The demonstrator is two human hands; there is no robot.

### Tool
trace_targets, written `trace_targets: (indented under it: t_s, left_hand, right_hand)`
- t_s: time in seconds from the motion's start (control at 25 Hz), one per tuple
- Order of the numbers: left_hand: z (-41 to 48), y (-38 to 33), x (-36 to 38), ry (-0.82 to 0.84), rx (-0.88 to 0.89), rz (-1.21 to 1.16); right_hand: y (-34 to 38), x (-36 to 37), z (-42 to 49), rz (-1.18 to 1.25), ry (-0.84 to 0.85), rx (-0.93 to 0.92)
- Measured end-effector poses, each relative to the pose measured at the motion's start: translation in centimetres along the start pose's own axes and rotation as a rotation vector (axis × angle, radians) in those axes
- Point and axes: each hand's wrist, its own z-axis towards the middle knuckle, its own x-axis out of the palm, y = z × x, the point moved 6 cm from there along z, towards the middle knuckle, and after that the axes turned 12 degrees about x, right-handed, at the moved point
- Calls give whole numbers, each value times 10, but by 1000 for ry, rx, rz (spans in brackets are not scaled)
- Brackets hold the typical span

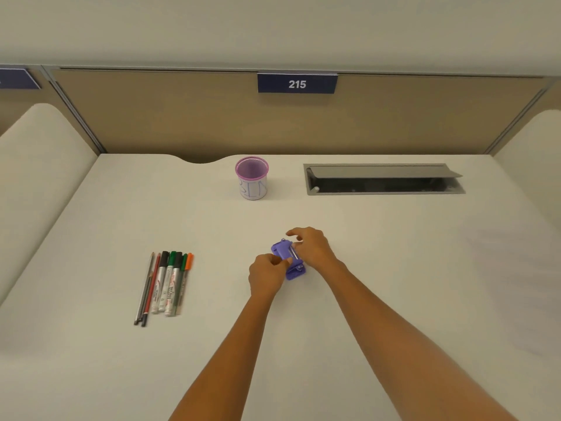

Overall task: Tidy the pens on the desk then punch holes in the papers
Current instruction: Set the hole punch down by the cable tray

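A small purple hole punch (287, 256) sits on the white desk (394, 268) near the middle. My left hand (267, 276) grips its near left side with closed fingers. My right hand (312, 246) holds its far right side, fingertips on the top. Several pens, markers and pencils (165, 285) lie side by side in a neat row on the left of the desk. A pink-rimmed mesh cup (252, 177) with a white paper label stands empty at the back. No papers are in view.
An open grey cable hatch (384, 179) is sunk into the desk at the back right. A beige partition (182, 117) with a blue "215" sign (297, 83) closes the back. Low side panels flank the desk left and right.
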Motion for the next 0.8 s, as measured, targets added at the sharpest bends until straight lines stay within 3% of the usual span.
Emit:
trace_targets:
  t_s: [0.2, 0.44, 0.72, 0.8]
  left_hand:
    - [12, -3, 15, -55, -75, 112]
    - [29, -13, 17, -2, -74, 70]
    - [48, -69, 50, 357, 53, -37]
    - [60, -87, 70, 395, 79, -20]
  right_hand:
    - [8, 16, 12, -164, 202, -185]
    - [-9, -6, 23, 17, 226, -267]
    - [-66, -69, 48, 293, 309, -74]
    - [-88, -89, 55, 377, 290, -6]
